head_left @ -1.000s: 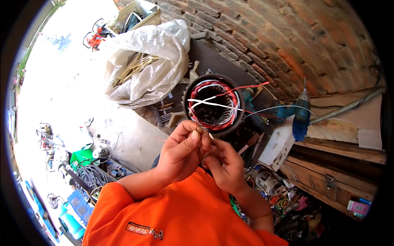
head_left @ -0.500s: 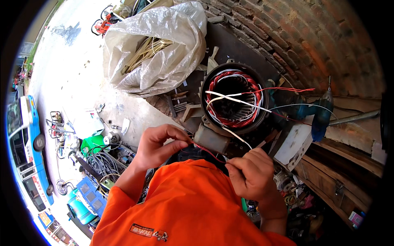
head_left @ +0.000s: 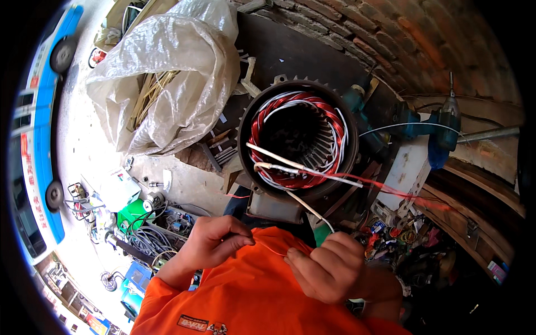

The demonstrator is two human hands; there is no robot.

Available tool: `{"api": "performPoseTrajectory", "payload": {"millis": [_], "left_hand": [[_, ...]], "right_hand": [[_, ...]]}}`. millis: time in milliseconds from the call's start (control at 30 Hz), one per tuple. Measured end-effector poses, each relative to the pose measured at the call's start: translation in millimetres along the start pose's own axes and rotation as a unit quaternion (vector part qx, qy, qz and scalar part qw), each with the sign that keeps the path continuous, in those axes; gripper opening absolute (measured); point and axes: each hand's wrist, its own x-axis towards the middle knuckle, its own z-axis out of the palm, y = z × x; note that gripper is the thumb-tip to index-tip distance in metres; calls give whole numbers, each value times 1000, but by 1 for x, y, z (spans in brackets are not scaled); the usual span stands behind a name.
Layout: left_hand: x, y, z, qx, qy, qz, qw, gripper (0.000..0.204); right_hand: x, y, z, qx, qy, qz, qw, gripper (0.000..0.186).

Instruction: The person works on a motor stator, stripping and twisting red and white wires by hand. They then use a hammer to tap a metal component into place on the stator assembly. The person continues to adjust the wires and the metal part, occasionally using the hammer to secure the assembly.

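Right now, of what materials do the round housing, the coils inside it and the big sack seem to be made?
Round housing: metal, perhaps cast, judging by its dark, dull, ribbed outside. Coils: probably enamelled wire, since the red strands look glossy. Big sack: likely woven plastic; it is translucent, shiny and crinkled.

Bright orange shirt (head_left: 251, 290), short slvs. Landmark = chest badge (head_left: 193, 322): small rect., dk border, pale lettering. Just rt of badge, a tiny cartoon-like fig. (head_left: 216, 328). L slv (head_left: 155, 291) up & left of badge, R slv (head_left: 385, 326) far rt of it. Dk trousers (head_left: 235, 209) above badge, past hem. L hand (head_left: 215, 243) & R hand (head_left: 330, 268) bare.
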Motion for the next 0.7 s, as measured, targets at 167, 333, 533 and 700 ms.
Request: {"api": "performPoseTrajectory", "payload": {"millis": [167,333,533,700], "left_hand": [[10,-13,-12,-163,-43,-52,984,6],[11,-24,0,-280,56,-86,954,3],[13,-30,-8,-4,40,-14,999,8],[11,-27,-7,32,52,-29,998,11]], "right_hand": [[9,1,-7,12,-57,10,998,12],[20,2,1,39,-26,38,998,11],[25,2,1,12,-37,37,999,13],[24,1,3,36,-44,22,998,17]]}}
